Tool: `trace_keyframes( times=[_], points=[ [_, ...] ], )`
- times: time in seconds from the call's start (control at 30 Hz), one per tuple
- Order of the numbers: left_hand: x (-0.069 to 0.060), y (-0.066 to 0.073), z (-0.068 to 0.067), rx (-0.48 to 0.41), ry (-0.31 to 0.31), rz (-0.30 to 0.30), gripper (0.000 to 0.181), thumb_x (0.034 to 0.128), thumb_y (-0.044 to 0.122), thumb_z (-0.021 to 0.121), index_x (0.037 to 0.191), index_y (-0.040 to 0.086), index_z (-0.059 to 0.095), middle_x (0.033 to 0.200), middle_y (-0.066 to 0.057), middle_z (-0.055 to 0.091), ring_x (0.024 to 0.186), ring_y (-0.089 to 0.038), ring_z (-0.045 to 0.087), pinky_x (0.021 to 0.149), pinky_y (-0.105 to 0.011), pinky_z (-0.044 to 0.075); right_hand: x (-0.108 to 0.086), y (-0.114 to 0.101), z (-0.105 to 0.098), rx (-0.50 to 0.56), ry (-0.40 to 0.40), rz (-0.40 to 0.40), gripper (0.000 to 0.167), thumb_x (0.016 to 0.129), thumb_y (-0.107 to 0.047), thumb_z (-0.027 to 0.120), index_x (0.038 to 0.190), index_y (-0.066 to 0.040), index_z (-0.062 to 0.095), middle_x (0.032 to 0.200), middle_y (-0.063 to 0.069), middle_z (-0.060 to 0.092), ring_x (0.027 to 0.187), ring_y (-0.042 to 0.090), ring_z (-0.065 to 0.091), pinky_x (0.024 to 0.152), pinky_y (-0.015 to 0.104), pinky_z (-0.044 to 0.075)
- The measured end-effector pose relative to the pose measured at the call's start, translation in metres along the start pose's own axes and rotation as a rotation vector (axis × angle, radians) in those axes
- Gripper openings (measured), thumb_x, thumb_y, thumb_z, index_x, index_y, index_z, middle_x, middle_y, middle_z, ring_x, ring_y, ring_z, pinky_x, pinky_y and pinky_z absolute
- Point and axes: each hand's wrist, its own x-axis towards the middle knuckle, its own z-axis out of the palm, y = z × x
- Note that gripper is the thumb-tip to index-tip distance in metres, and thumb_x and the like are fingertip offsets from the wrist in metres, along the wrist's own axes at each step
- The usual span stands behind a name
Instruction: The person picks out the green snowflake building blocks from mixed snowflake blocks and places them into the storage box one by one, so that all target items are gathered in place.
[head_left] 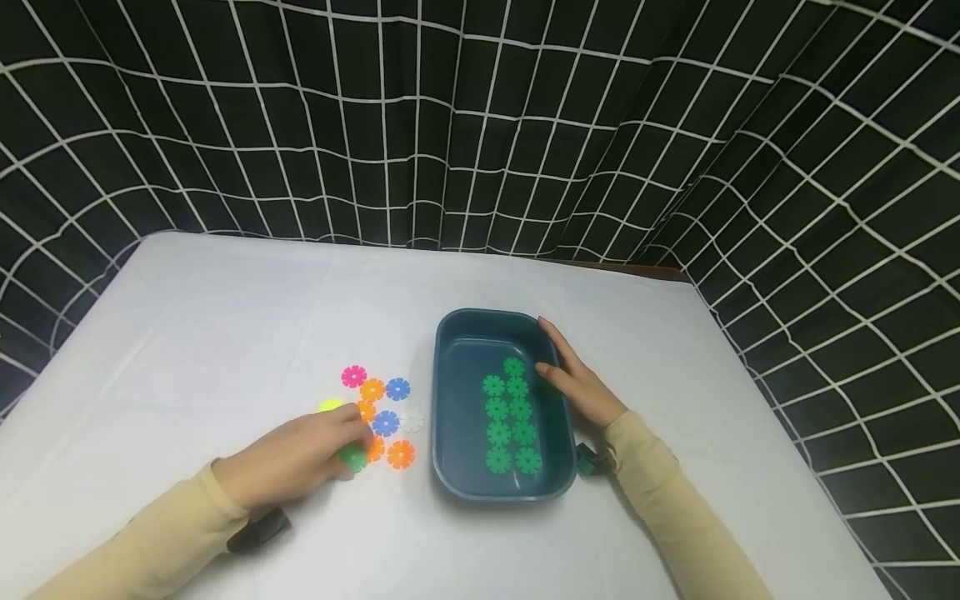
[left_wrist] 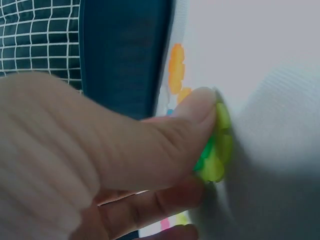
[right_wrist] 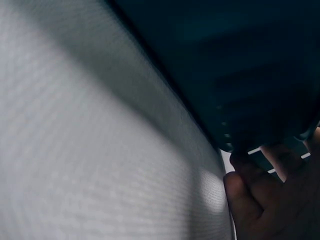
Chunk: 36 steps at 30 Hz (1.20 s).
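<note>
My left hand (head_left: pixel 296 454) pinches a green snowflake disc (head_left: pixel 352 457) between thumb and fingers, low at the left of the loose discs. In the left wrist view a yellow-green edge (left_wrist: pixel 223 135) shows at the fingertips beside darker green; whether this is one disc or two I cannot tell. My right hand (head_left: pixel 585 385) holds the right wall of a dark teal tray (head_left: pixel 447 408), thumb over the rim and fingers along the outside. Inside the tray several green snowflake discs (head_left: pixel 498 433) lie in two columns toward its right side.
Left of the tray lie loose snowflake discs: pink (head_left: pixel 354 377), orange (head_left: pixel 401 454), blue (head_left: pixel 397 389), white (head_left: pixel 412 420) and yellow (head_left: pixel 330 405), partly behind the left hand. A white cloth (head_left: pixel 225 333) covers the table. Dark grid-patterned curtains (head_left: pixel 420 125) hang behind and at both sides.
</note>
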Motion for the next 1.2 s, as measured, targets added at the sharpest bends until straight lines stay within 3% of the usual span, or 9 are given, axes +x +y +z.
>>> trace_keyframes(
  times=[0.2,0.33,0.43,0.6,0.7,0.8,0.97,1.1,1.2],
  points=[
    [0.009,-0.007,-0.003,-0.144,0.002,-0.02,0.033,0.0732,0.004,0.079,0.092,0.022,0.058,0.09,0.015,0.053,0.084,-0.006,0.051,0.075,-0.024,0.048,-0.001,0.0,-0.004,-0.001,0.014,-0.01,0.061,0.095,-0.046,0.047,0.143,-0.06,0.01,0.16,-0.011,0.008,0.147,0.031,0.01,0.106,0.07,0.014],
    [0.018,-0.013,-0.007,-0.268,-0.013,-0.042,0.028,0.0788,0.003,0.074,0.091,0.023,0.058,0.083,0.014,0.054,0.079,-0.006,0.05,0.072,-0.023,0.046,-0.001,-0.001,-0.006,-0.01,0.02,-0.023,0.061,0.096,-0.046,0.046,0.143,-0.06,0.01,0.16,-0.01,0.008,0.147,0.031,0.01,0.106,0.07,0.014],
    [0.031,-0.019,-0.015,-0.306,0.038,-0.05,0.021,0.0838,0.004,0.069,0.095,0.021,0.063,0.087,0.014,0.058,0.082,-0.008,0.053,0.075,-0.025,0.047,-0.002,-0.001,-0.006,-0.013,0.019,-0.03,0.061,0.096,-0.044,0.046,0.144,-0.058,0.011,0.16,-0.009,0.009,0.147,0.03,0.009,0.107,0.069,0.013],
    [0.072,-0.023,-0.048,-0.395,0.122,-0.136,0.016,0.0888,0.01,0.067,0.103,0.018,0.067,0.096,0.006,0.065,0.086,-0.016,0.059,0.077,-0.033,0.051,-0.004,0.0,-0.003,-0.006,0.022,-0.029,0.061,0.096,-0.043,0.047,0.144,-0.057,0.012,0.16,-0.009,0.01,0.147,0.031,0.011,0.107,0.069,0.013],
    [0.106,-0.019,-0.068,-0.471,0.095,-0.157,0.016,0.09,0.012,0.066,0.106,0.014,0.065,0.095,-0.001,0.066,0.085,-0.023,0.062,0.077,-0.038,0.053,-0.003,0.001,0.0,-0.001,0.028,-0.026,0.061,0.096,-0.043,0.046,0.144,-0.057,0.012,0.16,-0.009,0.011,0.147,0.031,0.012,0.107,0.07,0.014],
    [0.14,-0.011,-0.081,-0.514,0.033,-0.134,0.016,0.0901,0.013,0.066,0.106,0.012,0.064,0.094,-0.004,0.068,0.083,-0.027,0.064,0.078,-0.039,0.053,-0.003,0.001,0.002,-0.002,0.031,-0.023,0.06,0.096,-0.044,0.046,0.144,-0.057,0.012,0.16,-0.009,0.012,0.146,0.032,0.014,0.106,0.07,0.015],
    [0.183,0.01,-0.091,-0.416,-0.064,-0.048,0.015,0.091,0.016,0.065,0.106,0.014,0.066,0.088,-0.002,0.07,0.079,-0.025,0.067,0.077,-0.039,0.054,-0.002,0.001,0.004,-0.007,0.046,-0.017,0.06,0.096,-0.045,0.047,0.144,-0.058,0.013,0.16,-0.009,0.013,0.146,0.032,0.014,0.106,0.07,0.015],
    [0.204,0.025,-0.092,-0.292,-0.105,0.032,0.016,0.091,0.012,0.064,0.107,0.011,0.068,0.086,-0.003,0.07,0.075,-0.023,0.068,0.073,-0.033,0.055,-0.001,0.0,0.004,-0.002,0.039,-0.032,0.061,0.096,-0.045,0.047,0.145,-0.056,0.013,0.16,-0.007,0.014,0.146,0.032,0.015,0.107,0.069,0.015],
    [0.215,0.032,-0.087,-0.252,-0.166,0.047,0.016,0.089,0.006,0.065,0.105,0.006,0.069,0.088,-0.005,0.07,0.072,-0.02,0.067,0.069,-0.027,0.056,-0.001,-0.002,0.004,0.003,0.033,-0.041,0.061,0.096,-0.044,0.047,0.146,-0.053,0.013,0.16,-0.006,0.014,0.146,0.032,0.015,0.107,0.068,0.016]
  ],
)
